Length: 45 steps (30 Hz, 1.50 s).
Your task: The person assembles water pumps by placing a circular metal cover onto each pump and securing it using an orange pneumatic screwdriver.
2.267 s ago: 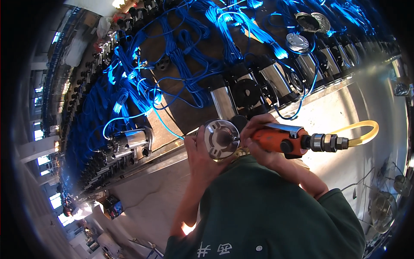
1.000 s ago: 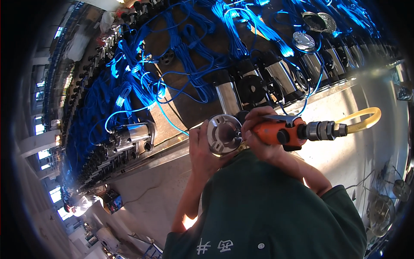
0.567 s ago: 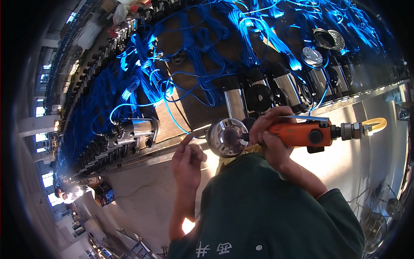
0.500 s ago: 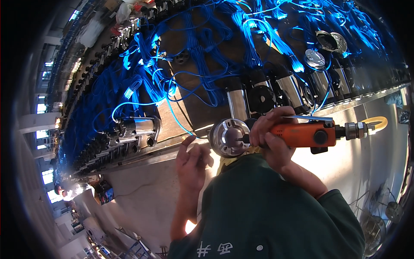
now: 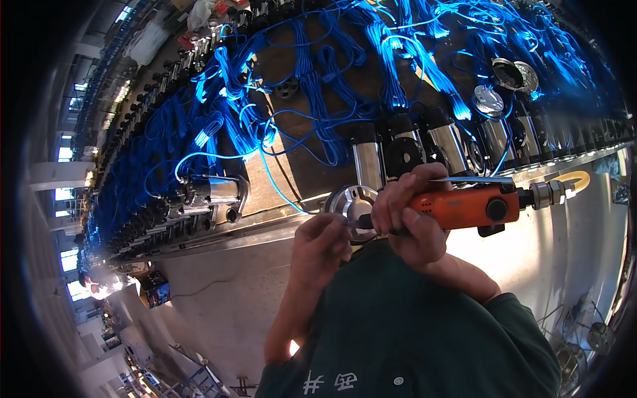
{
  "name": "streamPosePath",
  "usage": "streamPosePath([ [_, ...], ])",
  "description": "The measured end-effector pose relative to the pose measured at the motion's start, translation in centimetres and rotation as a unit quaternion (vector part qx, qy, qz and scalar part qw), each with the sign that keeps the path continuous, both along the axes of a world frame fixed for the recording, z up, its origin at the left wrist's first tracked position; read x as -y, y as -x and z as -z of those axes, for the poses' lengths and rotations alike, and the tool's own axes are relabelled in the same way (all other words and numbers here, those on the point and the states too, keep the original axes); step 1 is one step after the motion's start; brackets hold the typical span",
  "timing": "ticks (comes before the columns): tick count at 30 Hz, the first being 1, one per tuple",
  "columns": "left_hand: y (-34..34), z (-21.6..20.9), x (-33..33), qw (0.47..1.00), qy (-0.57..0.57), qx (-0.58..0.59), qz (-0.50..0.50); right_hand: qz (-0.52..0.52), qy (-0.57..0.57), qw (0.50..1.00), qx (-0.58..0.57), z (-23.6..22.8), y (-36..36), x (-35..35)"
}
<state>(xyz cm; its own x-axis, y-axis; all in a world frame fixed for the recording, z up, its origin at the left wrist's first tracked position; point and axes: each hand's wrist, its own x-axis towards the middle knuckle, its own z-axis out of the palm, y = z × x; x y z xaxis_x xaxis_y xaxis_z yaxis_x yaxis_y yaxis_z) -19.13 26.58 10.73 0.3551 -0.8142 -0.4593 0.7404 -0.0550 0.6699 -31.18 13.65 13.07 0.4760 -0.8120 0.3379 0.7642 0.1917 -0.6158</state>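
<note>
My right hand [image 5: 413, 219] is wrapped round the front part of an orange air screwdriver [image 5: 468, 208], which lies level with its dark nose to the left. Close to that nose, my left hand [image 5: 320, 244] is closed in a pinch. Whatever its fingertips hold is too small to make out. Behind both hands a round silver metal housing [image 5: 355, 198] shows its open face at the bench edge, its lower part partly covered by my fingers. A blue cable [image 5: 272, 178] runs from it up to the coils.
Bundled blue cable coils [image 5: 323, 132] cover much of the wooden bench [image 5: 275, 156]. Silver cylinders [image 5: 367, 159] stand in a row along the right edge; more cylinders [image 5: 219, 190] lie left. A yellow air hose [image 5: 576, 180] leaves the screwdriver. A box [image 5: 154, 289] sits on the floor.
My left hand has moved right, from beside the housing to the screwdriver's tip, and its fingers have drawn together. My right hand still holds the screwdriver, shifted slightly left.
</note>
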Motion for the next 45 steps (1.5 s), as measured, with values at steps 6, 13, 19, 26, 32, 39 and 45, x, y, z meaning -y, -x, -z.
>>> streamPosePath([
  [6, -1.5, -0.1, 3.0, 0.95, -0.073, 0.29, 0.095, 0.037, 0.038, 0.995, -0.09, 2.0, -0.1, 1.0],
  [13, -3.1, -1.0, 5.2, 0.926, -0.108, 0.335, 0.133, 0.063, 0.058, 0.985, -0.153, 4.5, -1.5, 2.5],
  [19, -5.8, 4.2, 2.0, 0.996, -0.005, 0.053, -0.074, 0.062, 0.088, 0.984, -0.139, 5.0, -2.3, 1.7],
  [26, -5.3, 4.8, 0.8, 0.996, -0.004, -0.002, -0.093, 0.059, 0.195, 0.956, -0.21, 4.9, -2.9, 1.3],
  [32, -3.9, 3.9, 0.1, 0.997, 0.012, 0.037, -0.071, 0.078, 0.109, 0.97, -0.203, 2.6, -2.9, 1.2],
  [39, -2.3, 1.7, 0.1, 0.998, 0.046, -0.038, 0.01, 0.031, 0.048, 0.997, -0.052, 0.1, -2.2, 0.2],
  [45, -2.1, 1.2, 0.1, 0.998, 0.046, -0.007, 0.05, 0.041, 0.04, 0.998, -0.037, 0.6, -1.8, -0.1],
])
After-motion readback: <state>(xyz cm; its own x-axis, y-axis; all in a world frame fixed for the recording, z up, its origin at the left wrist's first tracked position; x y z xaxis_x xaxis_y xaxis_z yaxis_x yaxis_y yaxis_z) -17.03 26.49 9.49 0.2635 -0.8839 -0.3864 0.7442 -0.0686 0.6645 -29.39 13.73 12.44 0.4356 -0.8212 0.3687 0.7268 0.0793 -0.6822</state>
